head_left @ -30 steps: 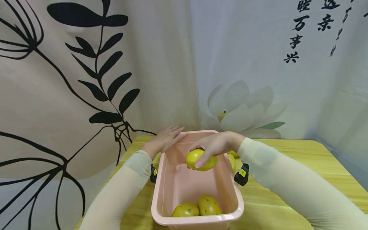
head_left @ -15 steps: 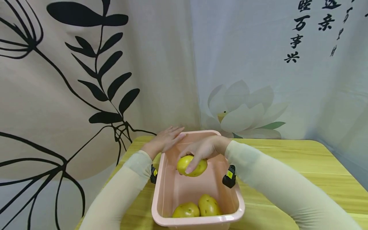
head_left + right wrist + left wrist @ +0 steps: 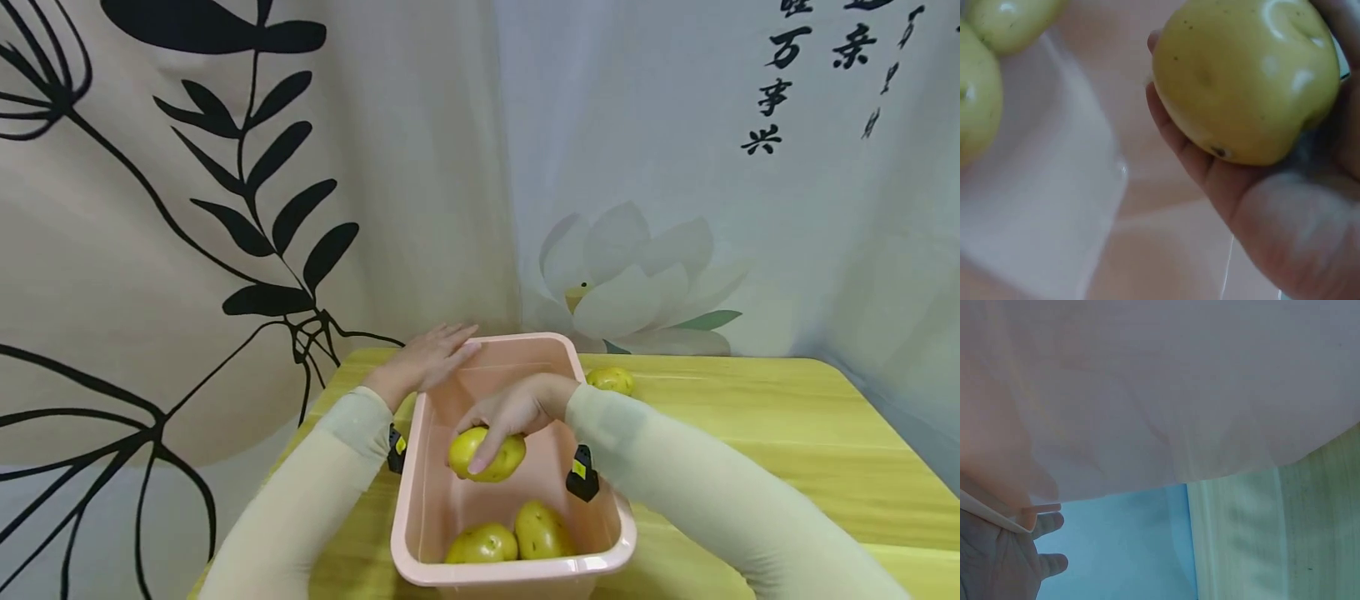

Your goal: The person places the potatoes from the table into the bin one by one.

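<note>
My right hand (image 3: pixel 513 408) grips a yellow potato (image 3: pixel 491 457) inside the pink plastic bin (image 3: pixel 513 572), above its floor. In the right wrist view the fingers curl round the potato (image 3: pixel 1241 81), which has small dark spots. Two more potatoes, one on the left (image 3: pixel 482 543) and one on the right (image 3: pixel 542 531), lie side by side at the bin's near end. My left hand (image 3: pixel 431 360) rests on the bin's far left rim, its fingers fairly straight. The left wrist view shows part of that hand (image 3: pixel 1000 565) at the rim, beside the bin's outer wall (image 3: pixel 1147 400).
Behind the bin's right side, another potato (image 3: pixel 611 380) lies on the yellow wood-grain table (image 3: pixel 750 450). A yellow edge of something shows by the left wrist, mostly hidden. A printed curtain (image 3: pixel 420 167) hangs behind the table.
My right hand has moved left and nearer with the potato, lower over the bin. My left hand keeps its place on the rim. The head view has tilted slightly.
</note>
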The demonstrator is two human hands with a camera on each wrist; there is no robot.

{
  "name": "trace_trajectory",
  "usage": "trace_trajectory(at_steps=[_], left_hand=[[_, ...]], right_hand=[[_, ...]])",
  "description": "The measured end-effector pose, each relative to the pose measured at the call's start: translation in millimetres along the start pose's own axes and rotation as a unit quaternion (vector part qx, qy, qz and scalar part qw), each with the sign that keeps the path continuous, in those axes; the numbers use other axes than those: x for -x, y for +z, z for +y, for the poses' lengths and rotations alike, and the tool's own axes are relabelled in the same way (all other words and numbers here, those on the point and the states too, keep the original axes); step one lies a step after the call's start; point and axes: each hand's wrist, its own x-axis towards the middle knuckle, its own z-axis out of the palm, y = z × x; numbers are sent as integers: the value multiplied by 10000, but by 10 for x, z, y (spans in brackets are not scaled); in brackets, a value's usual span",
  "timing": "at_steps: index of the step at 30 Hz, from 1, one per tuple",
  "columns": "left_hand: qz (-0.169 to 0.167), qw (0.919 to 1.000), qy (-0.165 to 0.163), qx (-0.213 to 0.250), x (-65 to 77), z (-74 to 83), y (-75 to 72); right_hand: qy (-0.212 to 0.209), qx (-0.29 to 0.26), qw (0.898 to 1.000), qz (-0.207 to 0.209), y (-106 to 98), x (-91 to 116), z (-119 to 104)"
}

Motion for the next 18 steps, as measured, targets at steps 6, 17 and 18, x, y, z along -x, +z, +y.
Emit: trace_trajectory(at_steps=[6, 17, 18], left_hand=[[8, 10000, 57, -64, -15, 6, -47], [-42, 9999, 20, -128, -16, 2, -38], [-40, 9999, 26, -136, -13, 4, -35]], right_hand=[[215, 236, 9994, 157, 43, -29, 8], [434, 443, 9981, 56, 38, -37, 30], [451, 457, 9979, 17, 40, -37, 33]])
